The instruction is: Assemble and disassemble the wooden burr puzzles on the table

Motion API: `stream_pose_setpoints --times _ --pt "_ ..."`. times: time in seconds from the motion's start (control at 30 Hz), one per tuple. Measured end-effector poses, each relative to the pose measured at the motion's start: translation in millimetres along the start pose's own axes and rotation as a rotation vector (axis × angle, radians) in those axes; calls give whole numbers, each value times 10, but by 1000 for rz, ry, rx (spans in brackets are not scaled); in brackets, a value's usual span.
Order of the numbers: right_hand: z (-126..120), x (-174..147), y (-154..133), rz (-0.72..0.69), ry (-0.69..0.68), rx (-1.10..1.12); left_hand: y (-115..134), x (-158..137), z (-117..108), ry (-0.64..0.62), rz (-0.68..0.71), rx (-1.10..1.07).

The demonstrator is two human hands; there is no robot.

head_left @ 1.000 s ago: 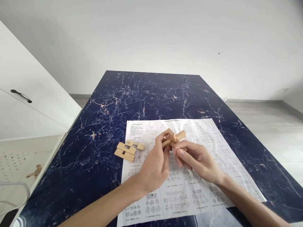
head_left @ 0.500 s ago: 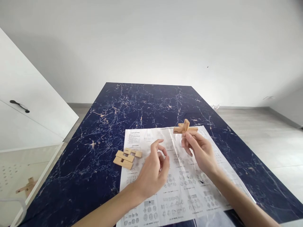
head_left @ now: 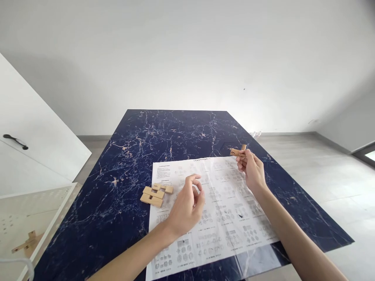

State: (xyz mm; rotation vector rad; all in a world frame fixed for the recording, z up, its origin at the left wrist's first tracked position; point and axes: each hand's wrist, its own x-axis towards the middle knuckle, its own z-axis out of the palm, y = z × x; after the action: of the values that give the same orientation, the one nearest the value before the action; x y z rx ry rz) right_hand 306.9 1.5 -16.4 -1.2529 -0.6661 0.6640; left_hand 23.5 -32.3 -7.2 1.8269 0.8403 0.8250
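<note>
Between the thumb and fingers of my right hand (head_left: 252,168) are joined wooden puzzle pieces (head_left: 236,152), held above the far right corner of the printed sheet. A dark mark shows on one piece; my fingers hide part of the rest. My left hand (head_left: 187,205) hovers over the middle of the sheet with curled fingers apart and nothing in them. To its left, several notched wooden puzzle pieces (head_left: 152,197) lie together across the sheet's left edge. The instruction sheet (head_left: 213,226) is white, creased and covered in small diagrams.
The sheet lies on a dark blue marbled table (head_left: 172,132). Left of the table, a white perforated bin (head_left: 58,203) contains a wooden cross shape (head_left: 29,241). A white cabinet (head_left: 35,128) with a black handle stands at the left, and a pale wall is behind.
My right hand has carried the wooden pieces right and slightly away, turning them. My left hand stays nearly in place, still empty. The whole view has shifted a little.
</note>
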Motion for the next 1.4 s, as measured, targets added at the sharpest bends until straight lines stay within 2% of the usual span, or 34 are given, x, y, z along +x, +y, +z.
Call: stream_pose_setpoints --times 0.13,0.47,0.6,0.83,0.97,1.1,1.27,1.4 --pt "-21 39 26 -12 31 -30 -2 1 -10 -11 6 13" --pt "35 -20 20 -35 -63 -167 15 -12 -23 -54 -8 69" --pt "86 -72 21 -88 -115 -231 33 -11 -35 -53 7 86" --pt "277 -430 -8 -183 -409 -427 66 -7 -32 -56 25 116" --pt "350 -616 -52 -308 -682 -705 71 0 -31 -89 75 171" --pt "359 -641 -75 -354 -743 -783 133 -11 -48 -177 164 297" --pt "341 -606 -60 -369 -758 -778 231 -70 -227 -264 324 566" --pt "336 -606 -32 -373 -781 -792 180 -132 -611 -143 315 722"
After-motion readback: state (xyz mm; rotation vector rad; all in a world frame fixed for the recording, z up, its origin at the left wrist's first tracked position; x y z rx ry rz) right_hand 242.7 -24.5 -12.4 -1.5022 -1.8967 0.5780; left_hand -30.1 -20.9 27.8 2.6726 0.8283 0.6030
